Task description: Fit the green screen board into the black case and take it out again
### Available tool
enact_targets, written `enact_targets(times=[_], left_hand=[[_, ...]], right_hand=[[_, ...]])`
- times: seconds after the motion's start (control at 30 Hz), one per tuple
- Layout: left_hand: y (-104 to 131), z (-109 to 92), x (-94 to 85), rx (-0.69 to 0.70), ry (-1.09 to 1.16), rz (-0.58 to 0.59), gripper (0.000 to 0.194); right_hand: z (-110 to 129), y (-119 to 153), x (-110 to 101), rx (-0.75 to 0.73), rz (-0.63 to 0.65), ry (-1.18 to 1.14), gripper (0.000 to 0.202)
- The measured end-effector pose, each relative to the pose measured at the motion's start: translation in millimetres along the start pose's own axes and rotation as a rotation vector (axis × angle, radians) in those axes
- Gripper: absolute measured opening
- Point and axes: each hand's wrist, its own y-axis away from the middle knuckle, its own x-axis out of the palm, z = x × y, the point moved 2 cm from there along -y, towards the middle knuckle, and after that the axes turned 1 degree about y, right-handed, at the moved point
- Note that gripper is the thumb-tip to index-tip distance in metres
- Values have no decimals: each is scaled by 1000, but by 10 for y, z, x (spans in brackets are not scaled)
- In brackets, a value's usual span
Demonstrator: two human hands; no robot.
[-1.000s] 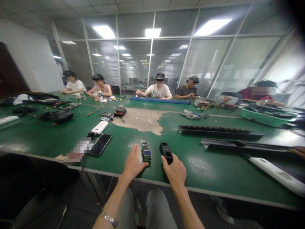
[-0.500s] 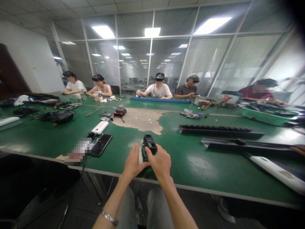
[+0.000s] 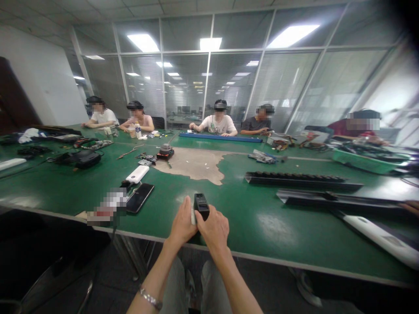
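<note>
A small black plastic housing (image 3: pixel 201 205) stands tilted between my two hands, close to the table's front edge. My right hand (image 3: pixel 214 229) is closed around its near right side, thumb along the left. On the housing's left is a narrow pale piece (image 3: pixel 193 216). My left hand (image 3: pixel 182 221) presses its palm side to that piece, with the fingers together and pointing forward. The housing and the pale piece appear to touch. The lower parts of both are hidden by my hands.
To the left lie a black phone (image 3: pixel 140 198), a white power bank (image 3: pixel 137 174) and a black bag (image 3: pixel 78 159). Two long black channels (image 3: pixel 304 179) and a white elongated device (image 3: pixel 381 237) are on the right. Several people sit across the green table (image 3: pixel 262 266).
My right hand has moved left and slightly down, turning the black housing more upright against the pale piece. The green board beside the housing is now hidden. My left hand has hardly moved.
</note>
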Motion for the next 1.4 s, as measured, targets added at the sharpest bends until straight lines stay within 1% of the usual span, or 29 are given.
enact_targets(times=[0.17, 0.3, 0.37, 0.47, 0.6, 0.7, 0.83, 0.97, 1.07, 1.17, 1.27, 1.4], left_hand=[[8, 24, 12, 29, -2, 6, 77], [11, 21, 12, 35, -24, 14, 78], [10, 12, 8, 30, -37, 14, 75], [7, -2, 1, 26, -45, 16, 73], [9, -5, -1, 27, -38, 10, 73], [10, 6, 8, 28, -30, 6, 73], [9, 29, 24, 13, -25, 7, 84], [12, 25, 20, 8, -27, 23, 95], [16, -4, -2, -14, -21, 29, 102], [19, -43, -31, -42, -10, 35, 107], [19, -76, -57, -63, -6, 52, 107], [13, -91, -70, -69, -13, 62, 105]], right_hand=[[-69, 73, 105, 10, 31, 18, 42], [-106, 91, 146, 17, -5, 11, 59], [-113, 88, 143, 18, -22, -2, 62], [-112, 79, 129, 12, -24, -23, 57], [-96, 61, 114, 6, 2, -56, 40], [-73, 38, 81, 2, -20, -88, 35], [-34, -10, -19, -31, -68, -141, 33], [-37, -74, -162, -60, -139, -187, 36], [-113, -123, -255, -54, -189, -207, 40], [-253, -157, -305, -42, -222, -199, 39], [-431, -175, -302, -21, -239, -169, 38], [-662, -184, -232, 32, -235, -111, 41]])
